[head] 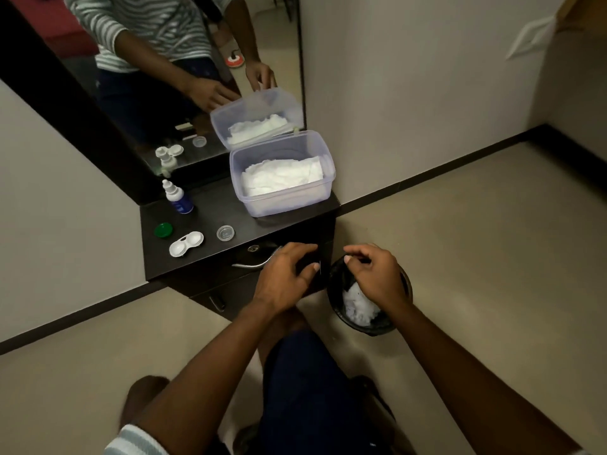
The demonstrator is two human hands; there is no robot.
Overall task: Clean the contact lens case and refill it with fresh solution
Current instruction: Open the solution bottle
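Both hands hang empty and apart, fingers loosely curled: left hand [285,274] before the drawer front, right hand [374,274] over the bin [399,323]. On the shelf [236,208], the case [186,244] lies uncapped at ten o'clock from the left hand, long axis running eight to two. Green cap [163,230] at its left, bottle [177,197] behind, clear cap [225,233] right. Left hand is nearer, judged best placed to reach.
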